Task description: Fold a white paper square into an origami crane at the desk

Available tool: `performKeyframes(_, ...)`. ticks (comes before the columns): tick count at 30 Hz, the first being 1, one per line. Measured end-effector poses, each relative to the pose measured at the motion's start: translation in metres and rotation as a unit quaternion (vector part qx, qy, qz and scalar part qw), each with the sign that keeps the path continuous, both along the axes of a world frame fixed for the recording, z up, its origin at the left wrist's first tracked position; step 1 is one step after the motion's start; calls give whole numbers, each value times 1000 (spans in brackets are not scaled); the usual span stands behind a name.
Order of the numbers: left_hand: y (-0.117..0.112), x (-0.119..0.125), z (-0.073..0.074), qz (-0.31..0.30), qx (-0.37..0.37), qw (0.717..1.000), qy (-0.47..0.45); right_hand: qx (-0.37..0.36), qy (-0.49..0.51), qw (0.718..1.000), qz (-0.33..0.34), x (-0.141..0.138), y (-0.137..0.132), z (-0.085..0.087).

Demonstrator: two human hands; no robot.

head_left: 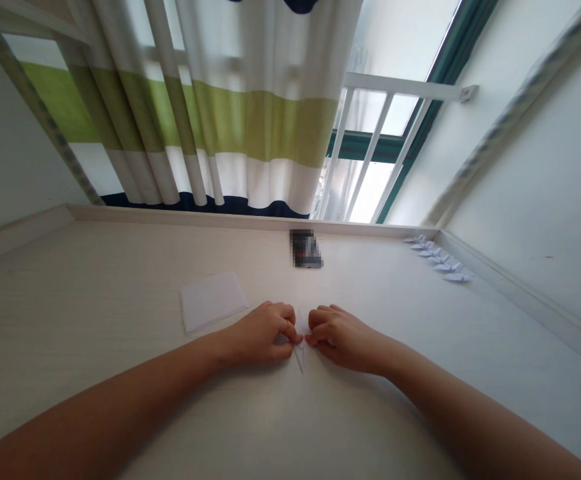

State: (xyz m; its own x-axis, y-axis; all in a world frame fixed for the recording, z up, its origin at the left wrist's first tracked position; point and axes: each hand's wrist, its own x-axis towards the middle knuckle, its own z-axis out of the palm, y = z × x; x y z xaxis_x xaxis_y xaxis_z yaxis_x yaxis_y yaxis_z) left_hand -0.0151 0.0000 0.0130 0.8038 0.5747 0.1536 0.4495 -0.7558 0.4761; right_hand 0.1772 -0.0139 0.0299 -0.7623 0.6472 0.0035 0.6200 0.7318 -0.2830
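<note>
My left hand point(265, 330) and my right hand point(337, 333) meet at the middle of a pale wooden table point(120, 373). Both have their fingers curled and pinch a small folded white paper piece point(301, 353) between them. Two thin pointed ends of the paper stick out towards me below the fingertips. A ring shows on a finger of my left hand. Most of the paper is hidden under the fingers.
A stack of white paper sheets point(213, 300) lies just left of my left hand. A dark blurred object point(306, 249) rests near the table's far edge. Several small folded paper figures point(440, 259) line the far right corner. A striped curtain point(230, 120) and window hang behind.
</note>
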Motion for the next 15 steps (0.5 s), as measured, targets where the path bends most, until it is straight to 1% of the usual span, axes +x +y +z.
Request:
performKeyframes(3,2,1,-3,-4,-27,999,-33,11,3,1000,2,0,0,-1)
performKeyframes(5,3,1,-5,-2,-16,999,-35,12,8,1000,4,0,0,-2)
performKeyframes(8,4,-1,-6,-14,38,999,-15,11,13,1000,3,0,1,-3)
performKeyframes(12,1,-3,-1,-25,119,990,71,-5,39,999,1,2,4,-6)
performKeyframes(15,-4,-4,4,-20,144,983,113,-43,79,995,33,7,9,-8)
